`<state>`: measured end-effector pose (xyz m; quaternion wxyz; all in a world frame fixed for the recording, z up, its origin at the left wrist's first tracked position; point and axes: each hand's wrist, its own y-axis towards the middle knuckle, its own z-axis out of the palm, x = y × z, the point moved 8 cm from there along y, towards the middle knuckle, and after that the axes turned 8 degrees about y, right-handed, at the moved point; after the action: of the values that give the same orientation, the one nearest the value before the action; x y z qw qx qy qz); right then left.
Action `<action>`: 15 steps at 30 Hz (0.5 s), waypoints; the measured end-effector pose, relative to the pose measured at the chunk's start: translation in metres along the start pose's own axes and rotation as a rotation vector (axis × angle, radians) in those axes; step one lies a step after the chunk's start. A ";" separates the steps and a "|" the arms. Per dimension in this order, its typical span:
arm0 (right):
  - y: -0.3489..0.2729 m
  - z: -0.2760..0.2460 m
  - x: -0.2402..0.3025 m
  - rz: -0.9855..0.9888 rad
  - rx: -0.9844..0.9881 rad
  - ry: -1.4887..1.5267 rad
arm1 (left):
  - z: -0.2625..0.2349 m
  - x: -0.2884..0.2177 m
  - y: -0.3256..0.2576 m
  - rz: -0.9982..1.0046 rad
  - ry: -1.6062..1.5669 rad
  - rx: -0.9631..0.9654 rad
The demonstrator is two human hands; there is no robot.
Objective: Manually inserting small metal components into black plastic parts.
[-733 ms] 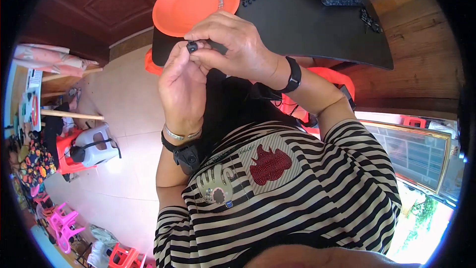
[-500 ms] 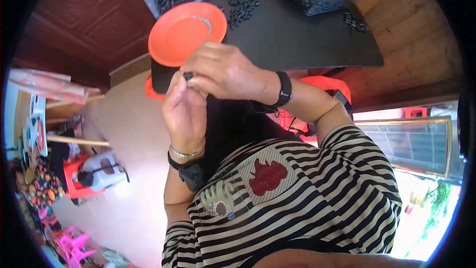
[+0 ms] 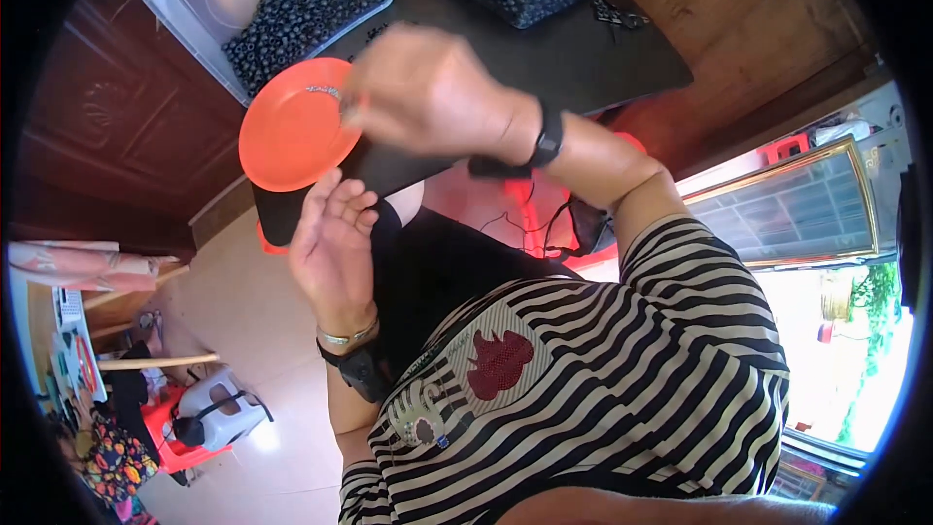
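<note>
The blurred right hand (image 3: 437, 97), its grip unreadable, reaches over the round orange plastic plate (image 3: 292, 131) at upper left, seemingly to drop or fetch something small, while the left hand (image 3: 332, 248) waits loosely open and empty below.

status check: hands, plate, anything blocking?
Right hand blurred over the orange plate rim, fingers' grip unclear. Left hand open, empty, below the plate. Small silvery piece lies on the plate. Clear bin of dark beads behind; nothing blocking.
</note>
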<state>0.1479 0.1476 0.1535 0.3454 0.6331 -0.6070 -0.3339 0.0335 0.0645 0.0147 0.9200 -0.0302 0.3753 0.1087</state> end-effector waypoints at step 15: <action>0.003 0.005 -0.163 0.419 0.168 -0.019 | -0.045 -0.015 -0.011 0.027 -0.056 -0.110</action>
<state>0.1360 0.3099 0.1539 0.3474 0.5167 -0.7541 -0.2091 -0.0056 0.0451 -0.0071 0.9256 -0.0728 0.3431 0.1422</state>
